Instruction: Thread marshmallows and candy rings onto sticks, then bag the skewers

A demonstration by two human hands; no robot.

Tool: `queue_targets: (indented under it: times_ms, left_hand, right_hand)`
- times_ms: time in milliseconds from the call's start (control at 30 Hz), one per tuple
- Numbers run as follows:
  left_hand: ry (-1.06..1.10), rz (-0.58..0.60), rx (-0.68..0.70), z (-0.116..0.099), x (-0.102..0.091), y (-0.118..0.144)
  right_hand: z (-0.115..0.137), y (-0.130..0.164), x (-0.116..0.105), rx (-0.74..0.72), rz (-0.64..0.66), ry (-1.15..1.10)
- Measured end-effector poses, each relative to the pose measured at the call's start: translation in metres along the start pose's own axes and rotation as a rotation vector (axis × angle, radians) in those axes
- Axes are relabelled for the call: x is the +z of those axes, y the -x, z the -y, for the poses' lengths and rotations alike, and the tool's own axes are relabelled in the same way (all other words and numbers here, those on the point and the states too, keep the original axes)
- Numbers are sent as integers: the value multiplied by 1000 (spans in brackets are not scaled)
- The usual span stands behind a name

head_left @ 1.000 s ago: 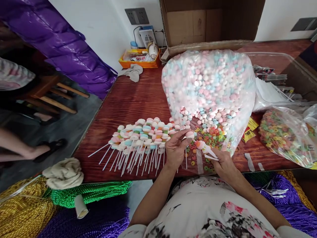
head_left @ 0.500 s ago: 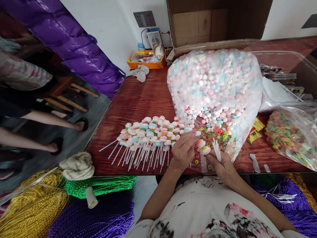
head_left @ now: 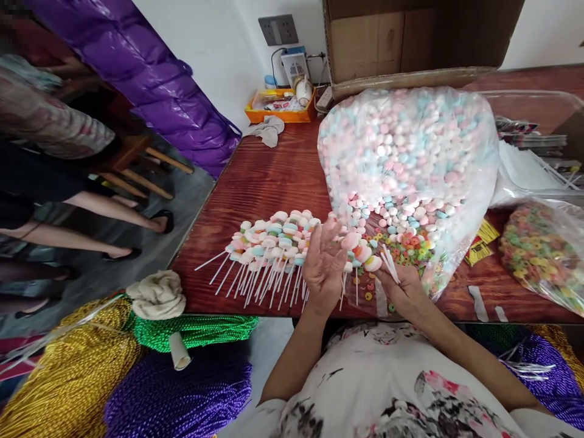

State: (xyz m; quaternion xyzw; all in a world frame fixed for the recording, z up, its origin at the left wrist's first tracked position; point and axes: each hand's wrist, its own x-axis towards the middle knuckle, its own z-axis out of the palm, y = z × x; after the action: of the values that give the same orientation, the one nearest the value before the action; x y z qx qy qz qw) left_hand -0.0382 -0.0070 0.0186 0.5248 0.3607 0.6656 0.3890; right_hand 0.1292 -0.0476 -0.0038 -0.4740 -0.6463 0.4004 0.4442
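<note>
My left hand (head_left: 323, 271) is turned palm up with its fingers apart, beside the pile of candy skewers (head_left: 274, 243). Pastel marshmallow-like pieces and coloured rings are threaded on these, and their white sticks point toward me. My right hand (head_left: 402, 291) is closed on a bunch of white sticks (head_left: 389, 263). A candy skewer (head_left: 365, 254), with pink, orange and white pieces, extends leftward from the fingers of that hand. Whether its near end is gripped together with the bunch is hidden. Loose ring candies (head_left: 406, 244) lie just beyond my right hand.
A large clear bag (head_left: 406, 134) of pastel candies stands behind my hands. To the right are a bag of ring candies (head_left: 538, 243), yellow packets (head_left: 482, 242) and a plastic tub (head_left: 533, 97). A cardboard box (head_left: 420, 76) stands behind. People's legs (head_left: 104, 222) show at left.
My left hand has turned palm up, opened and drawn a little left from the threaded candies. My right hand still holds the white sticks. The whole view has shifted slightly.
</note>
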Motion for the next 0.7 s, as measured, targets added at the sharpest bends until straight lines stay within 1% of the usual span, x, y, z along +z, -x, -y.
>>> queue_targets:
  times_ms: [100,167,233,300,367,433,500,567,633,667,700]
  left_hand:
    - [-180,98,-43,-1,-5,-5]
    - [-246,118,-81,3,-7,-4]
    - [-209,82,-146,8,-7,-1]
    - [-103,58,-248,13,-3,5]
    - [18,54,-339,15,2,15]
    - [93,56,-385,16,8,25]
    - [91,49,-380,13,11,29]
    - [26,28,-341,6,4,22]
    - [-95,9,-286,-7,-11,3]
    - [-177,4,-250,-14,-22,-10]
    - [-283,18,-218,-21,-32,-24]
  right_hand:
    - [-2,2,-5,-63,-1,81]
    - [-1,5,-4,-72,1,101]
    - [0,9,-2,-68,17,94]
    - [3,10,1,-39,26,70]
    - [5,10,4,10,25,37]
    - [7,8,8,50,23,-24]
    - [6,5,14,56,39,-90]
    - [5,2,20,23,92,-125]
    - [3,0,21,-17,125,-122]
    - [1,0,19,-23,105,-125]
    - [-1,1,16,-13,56,-137]
